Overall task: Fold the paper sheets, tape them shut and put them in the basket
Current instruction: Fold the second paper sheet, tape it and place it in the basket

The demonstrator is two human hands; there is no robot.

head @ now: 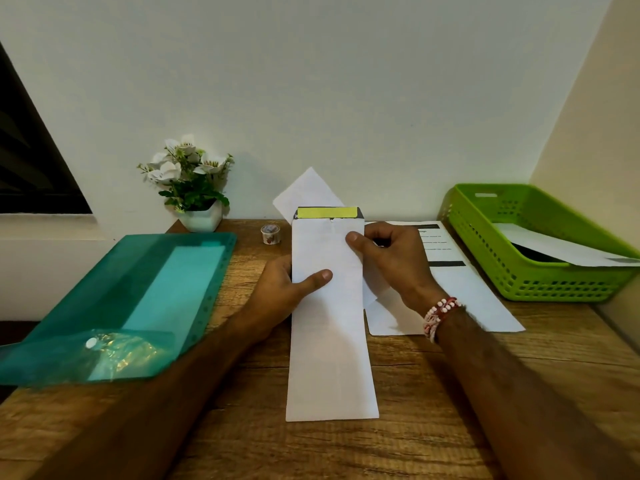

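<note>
A long, narrow folded white paper sheet (pixel 330 341) stands tilted over the wooden table, with a yellow and dark printed strip along its top edge. My left hand (pixel 287 289) grips its left edge, thumb on the front. My right hand (pixel 388 261) holds its right edge higher up, thumb on the front. A white corner of paper sticks up behind the top edge. A small roll of tape (pixel 270 233) stands on the table just left of the sheet's top. The green basket (pixel 519 271) at the right holds a folded sheet (pixel 568 252).
A flat printed sheet (pixel 460 296) lies under my right wrist, between the held paper and the basket. A teal plastic folder (pixel 138 299) covers the table's left side and overhangs its edge. A potted white flower plant (pixel 194 188) stands against the back wall.
</note>
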